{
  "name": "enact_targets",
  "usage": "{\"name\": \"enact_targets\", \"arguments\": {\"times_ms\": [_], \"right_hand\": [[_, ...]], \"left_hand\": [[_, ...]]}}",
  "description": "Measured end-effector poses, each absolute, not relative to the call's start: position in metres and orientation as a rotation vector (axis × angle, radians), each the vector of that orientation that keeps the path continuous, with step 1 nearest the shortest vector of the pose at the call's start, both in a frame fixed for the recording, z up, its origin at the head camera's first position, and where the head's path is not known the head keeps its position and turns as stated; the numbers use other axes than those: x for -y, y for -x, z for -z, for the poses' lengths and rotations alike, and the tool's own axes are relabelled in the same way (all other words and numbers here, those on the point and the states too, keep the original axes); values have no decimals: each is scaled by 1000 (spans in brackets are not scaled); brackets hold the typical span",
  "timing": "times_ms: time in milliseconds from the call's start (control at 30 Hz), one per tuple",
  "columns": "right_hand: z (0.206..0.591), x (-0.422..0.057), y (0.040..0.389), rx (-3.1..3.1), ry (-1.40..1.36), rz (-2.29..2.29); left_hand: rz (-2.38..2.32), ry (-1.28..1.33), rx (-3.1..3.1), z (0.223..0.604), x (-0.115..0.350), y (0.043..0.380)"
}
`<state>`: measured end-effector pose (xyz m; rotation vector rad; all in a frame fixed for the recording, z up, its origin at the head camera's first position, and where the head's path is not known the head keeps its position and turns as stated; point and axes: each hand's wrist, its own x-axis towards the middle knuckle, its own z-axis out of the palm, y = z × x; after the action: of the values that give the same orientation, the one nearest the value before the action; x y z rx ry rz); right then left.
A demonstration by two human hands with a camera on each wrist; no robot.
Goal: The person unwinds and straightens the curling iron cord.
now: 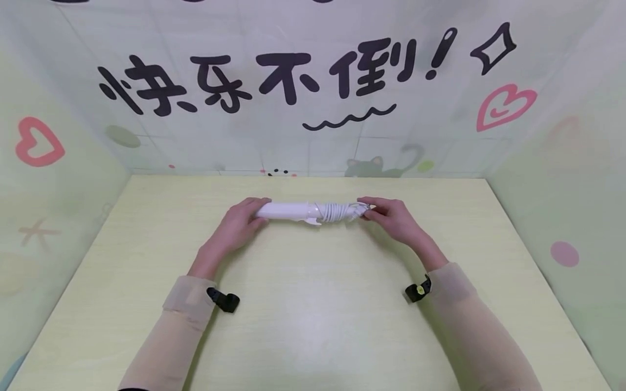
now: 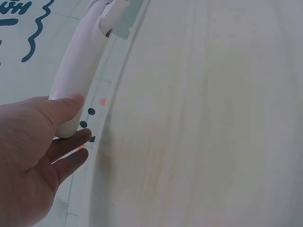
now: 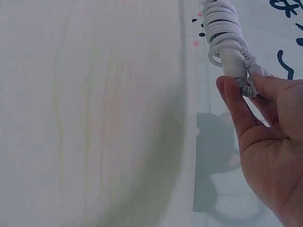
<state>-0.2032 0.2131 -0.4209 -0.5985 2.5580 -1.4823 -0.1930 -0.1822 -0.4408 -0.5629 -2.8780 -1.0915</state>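
Observation:
A white curling iron (image 1: 283,210) lies crosswise between my two hands, near the back of the table. Its pale cord (image 1: 335,212) is wound in coils round the right-hand part. My left hand (image 1: 242,220) grips the smooth left end; in the left wrist view the thumb lies over the barrel (image 2: 78,61) and two fingers extend below it. With thumb and fingertips, my right hand (image 1: 391,217) pinches the other end, where the cord leaves the handle (image 3: 233,64). A small lever (image 1: 313,221) sticks out near the middle.
The pale wooden table (image 1: 313,315) runs back to a printed wall sheet (image 1: 274,136) with black lettering. Side panels (image 1: 557,217) with hearts and spots stand left and right. Each wrist wears a black strap (image 1: 225,301).

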Motion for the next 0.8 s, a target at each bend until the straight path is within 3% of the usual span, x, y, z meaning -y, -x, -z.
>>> {"name": "enact_targets", "arguments": {"times_ms": [800], "right_hand": [[393, -218, 182, -2469, 643, 1647]], "left_hand": [[1814, 542, 2405, 414, 177, 183]]}}
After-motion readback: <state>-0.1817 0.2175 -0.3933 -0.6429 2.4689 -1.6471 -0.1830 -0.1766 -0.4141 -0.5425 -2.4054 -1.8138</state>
